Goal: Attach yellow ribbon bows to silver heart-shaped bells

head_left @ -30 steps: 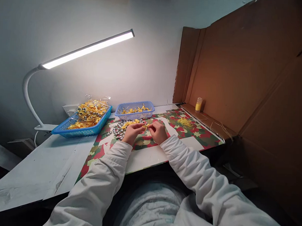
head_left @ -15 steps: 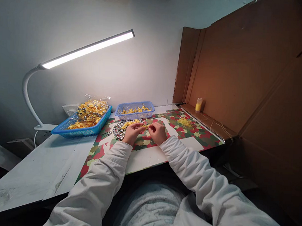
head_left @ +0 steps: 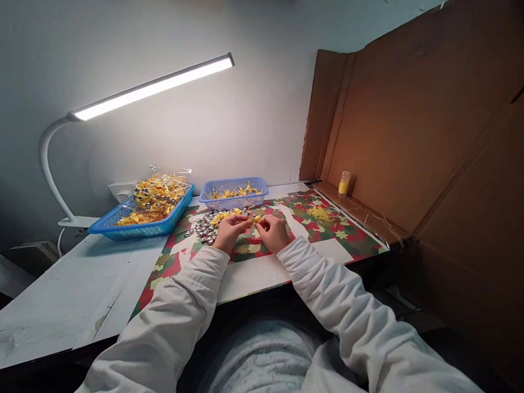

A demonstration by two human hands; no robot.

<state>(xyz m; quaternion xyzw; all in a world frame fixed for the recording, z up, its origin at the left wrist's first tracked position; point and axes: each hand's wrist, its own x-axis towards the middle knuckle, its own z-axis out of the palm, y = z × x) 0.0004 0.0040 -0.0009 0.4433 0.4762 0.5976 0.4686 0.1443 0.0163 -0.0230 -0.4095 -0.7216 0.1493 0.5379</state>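
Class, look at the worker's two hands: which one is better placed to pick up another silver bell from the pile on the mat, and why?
Probably the left hand. The silver bells lie right beside it on the mat, while the right hand sits farther away. Both hands pinch the small yellow piece between them.

a plain pale wall [head_left: 121,34] rose behind the table [head_left: 67,286], grey-white and brightest where the lamp's glow fell on it. a white desk lamp [head_left: 154,87] with a curved neck stood at the left rear of the table, its long lit bar slanting up to the right. the table top was white and scuffed, and a mat [head_left: 351,235] in red, green and cream lay over its right part. a tall brown cardboard screen [head_left: 421,128] closed off the right side, folded at the corner against the wall. a white socket block [head_left: 120,189] sat by the wall.
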